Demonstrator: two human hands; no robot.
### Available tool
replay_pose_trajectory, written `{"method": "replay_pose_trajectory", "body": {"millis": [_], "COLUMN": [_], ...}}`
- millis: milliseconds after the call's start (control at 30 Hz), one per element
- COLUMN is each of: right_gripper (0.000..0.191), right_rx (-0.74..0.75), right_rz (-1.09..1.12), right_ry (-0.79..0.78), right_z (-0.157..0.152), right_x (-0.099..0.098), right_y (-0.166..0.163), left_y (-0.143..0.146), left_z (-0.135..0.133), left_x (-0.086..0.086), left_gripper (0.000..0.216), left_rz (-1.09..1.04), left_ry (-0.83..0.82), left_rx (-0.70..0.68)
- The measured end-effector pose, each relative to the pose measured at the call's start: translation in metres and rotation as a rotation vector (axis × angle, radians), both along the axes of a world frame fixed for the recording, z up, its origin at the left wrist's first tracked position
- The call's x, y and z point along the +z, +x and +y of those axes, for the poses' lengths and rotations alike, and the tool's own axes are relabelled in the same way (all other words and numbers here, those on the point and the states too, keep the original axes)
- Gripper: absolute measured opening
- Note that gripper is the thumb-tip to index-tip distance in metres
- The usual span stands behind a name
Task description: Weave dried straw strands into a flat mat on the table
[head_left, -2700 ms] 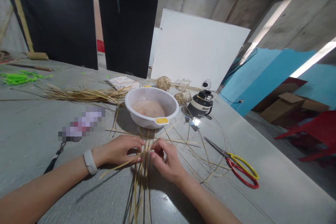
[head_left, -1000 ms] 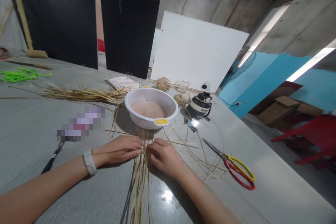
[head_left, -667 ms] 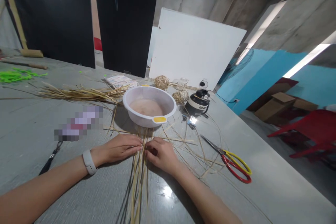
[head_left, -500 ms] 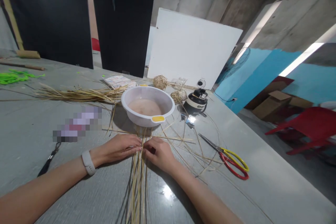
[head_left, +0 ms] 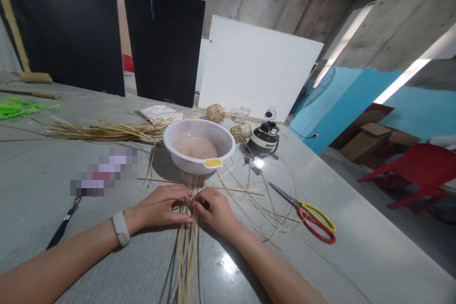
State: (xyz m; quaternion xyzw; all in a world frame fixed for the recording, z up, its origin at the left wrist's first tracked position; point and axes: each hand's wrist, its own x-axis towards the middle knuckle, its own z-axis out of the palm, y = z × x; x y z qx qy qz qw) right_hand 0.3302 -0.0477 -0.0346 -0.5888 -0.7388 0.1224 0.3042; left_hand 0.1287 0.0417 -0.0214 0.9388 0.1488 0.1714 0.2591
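A bundle of thin straw-coloured reeds (head_left: 187, 251) lies on the grey table (head_left: 42, 171), running toward me from a white bowl (head_left: 198, 145) of cloudy water. My left hand (head_left: 162, 207), with a white band at the wrist, pinches the reeds from the left, fingers closed on them. My right hand (head_left: 214, 209) meets it from the right, fingers curled on the same strands. Loose reeds (head_left: 245, 191) fan out between my hands and the bowl.
Red-and-yellow scissors (head_left: 310, 215) lie to the right. Behind the bowl are two woven balls (head_left: 215, 113), a black-and-white jug (head_left: 264, 138) and a pile of straw (head_left: 107, 129). Black and white boards (head_left: 256, 66) stand at the back. A red chair (head_left: 416, 171) is off the table's right edge.
My hands have drawn closer together on the reed bundle, and the strand that crossed under my left hand is tucked in. The view has drifted slightly right.
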Motion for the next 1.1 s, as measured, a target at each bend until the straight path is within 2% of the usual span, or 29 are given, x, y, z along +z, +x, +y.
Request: {"method": "replay_pose_trajectory", "body": {"millis": [200,333,400,467,533,633,733,800,867,933,1000,1100], "right_gripper": [0.01,0.011,0.011,0.01,0.01,0.009,0.009,0.008,0.009,0.009,0.009,0.009], "right_rx": [-0.018,-0.032,-0.025,-0.009,-0.002,-0.003,0.005,0.011,0.012,0.012,0.013,0.017], "right_rz": [-0.009,-0.013,-0.007,0.011,0.021,0.016,0.013,0.016,0.014,0.003,-0.008,-0.015], "right_ry": [-0.009,-0.016,-0.012,-0.005,0.003,0.004,-0.004,-0.005,0.001,0.012,0.021,0.032], "right_z": [-0.001,-0.001,-0.001,-0.001,-0.001,-0.001,-0.001,-0.001,-0.001,0.0,0.0,0.0], "right_x": [0.001,0.002,0.002,0.001,0.0,0.0,0.001,0.001,0.0,-0.001,-0.002,-0.003], "right_y": [-0.002,-0.002,-0.002,-0.001,0.0,0.0,0.0,0.0,0.001,0.001,0.001,0.001], "left_y": [-0.003,-0.005,-0.006,-0.007,-0.01,-0.014,-0.015,-0.012,-0.006,0.0,0.004,0.007], "left_z": [-0.003,-0.003,-0.002,-0.001,0.002,0.01,0.016,0.018,0.017,0.015,0.014,0.013], "left_x": [0.004,-0.001,-0.003,-0.003,0.002,0.014,0.02,0.016,0.006,-0.006,-0.014,-0.017], "left_gripper": [0.038,0.049,0.061,0.069,0.073,0.079,0.069,0.051,0.036,0.033,0.033,0.033], "left_rz": [0.004,-0.02,-0.052,-0.082,-0.078,-0.041,-0.031,-0.051,-0.095,-0.138,-0.167,-0.153], "left_ry": [-0.113,-0.229,-0.196,-0.097,0.001,0.052,0.033,-0.018,-0.065,-0.051,-0.024,-0.019], "left_rx": [0.068,0.128,0.133,0.088,-0.013,-0.139,-0.183,-0.133,-0.018,0.038,0.032,0.015]}}
